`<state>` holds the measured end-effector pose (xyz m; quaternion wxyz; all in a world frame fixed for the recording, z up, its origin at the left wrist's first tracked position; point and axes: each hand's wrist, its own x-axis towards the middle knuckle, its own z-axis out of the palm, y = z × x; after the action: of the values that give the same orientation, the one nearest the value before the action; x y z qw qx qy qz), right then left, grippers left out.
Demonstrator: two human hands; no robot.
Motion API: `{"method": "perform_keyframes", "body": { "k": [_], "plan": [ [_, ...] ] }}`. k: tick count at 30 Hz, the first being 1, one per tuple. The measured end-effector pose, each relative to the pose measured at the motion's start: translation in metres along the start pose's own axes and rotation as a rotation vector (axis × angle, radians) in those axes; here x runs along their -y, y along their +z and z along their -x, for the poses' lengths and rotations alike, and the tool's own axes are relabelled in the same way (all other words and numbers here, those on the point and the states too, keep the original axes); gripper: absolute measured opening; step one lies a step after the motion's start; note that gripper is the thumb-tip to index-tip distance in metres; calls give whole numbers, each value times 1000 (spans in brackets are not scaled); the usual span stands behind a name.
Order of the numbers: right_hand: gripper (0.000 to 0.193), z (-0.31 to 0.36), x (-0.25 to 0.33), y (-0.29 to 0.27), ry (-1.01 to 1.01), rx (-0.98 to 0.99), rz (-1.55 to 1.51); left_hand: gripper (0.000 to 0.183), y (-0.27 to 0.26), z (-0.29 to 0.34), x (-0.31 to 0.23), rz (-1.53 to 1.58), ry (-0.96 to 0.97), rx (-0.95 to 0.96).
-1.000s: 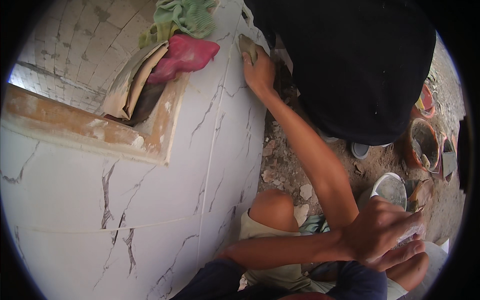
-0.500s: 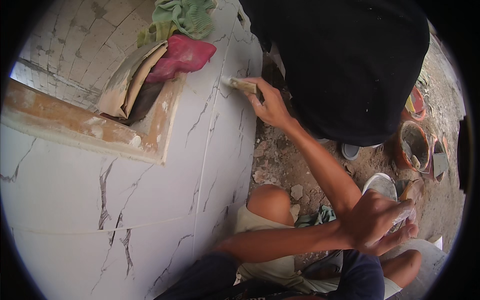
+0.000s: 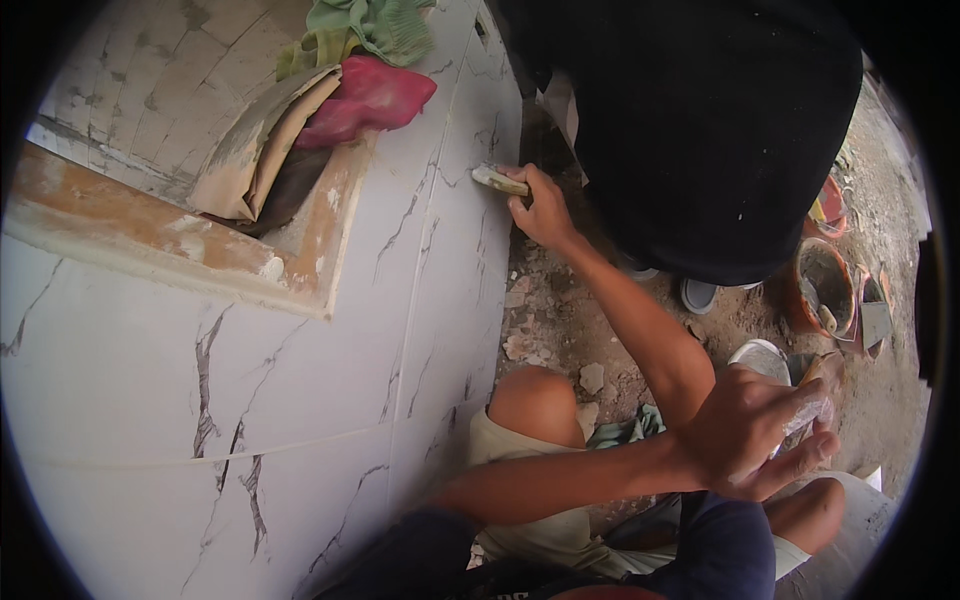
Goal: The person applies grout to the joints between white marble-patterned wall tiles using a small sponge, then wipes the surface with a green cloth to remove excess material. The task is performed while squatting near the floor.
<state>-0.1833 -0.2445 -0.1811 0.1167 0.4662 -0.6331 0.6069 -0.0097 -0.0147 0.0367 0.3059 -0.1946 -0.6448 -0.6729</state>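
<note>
Now the small flat tool (image 3: 503, 183), whitened at its tip, is to the right of the wooden frame (image 3: 165, 222), at the marbled wall (image 3: 300, 430); whether it touches, I can't tell. The right hand (image 3: 547, 212) clamps its near end between thumb and fingers. Half a second ago the tip lay over the pale tile joint; it has since slid right, away from that line and farther from the frame. A second ago it was higher up the wall.

The left hand (image 3: 745, 430), crossed over the other arm well to the frame's right, looks much as before: thumb and forefinger apart, something whitish between them, its grip unclear to me.

On the frame's upper right corner sits a pink bag (image 3: 375, 98), with folded cardboard (image 3: 260, 140) beside it and green cloth (image 3: 390, 30) beyond. Right of the frame, past the tool, a person in black (image 3: 700, 130) blocks much of the floor. Farther right stand an orange bucket (image 3: 807, 315) and a white pail (image 3: 762, 352), partly behind the left hand.
</note>
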Motion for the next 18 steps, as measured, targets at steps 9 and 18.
{"method": "perform_keyframes", "body": {
  "k": [9, 18],
  "plan": [
    [31, -120, 54, 17, 333, -392, 14, 26, 2, -1, 1, 4, 26, -21],
    [31, -61, 104, -14, 271, -27, -356, 40, 0, 0, 9, 58, -21, 23]
  ]
}}
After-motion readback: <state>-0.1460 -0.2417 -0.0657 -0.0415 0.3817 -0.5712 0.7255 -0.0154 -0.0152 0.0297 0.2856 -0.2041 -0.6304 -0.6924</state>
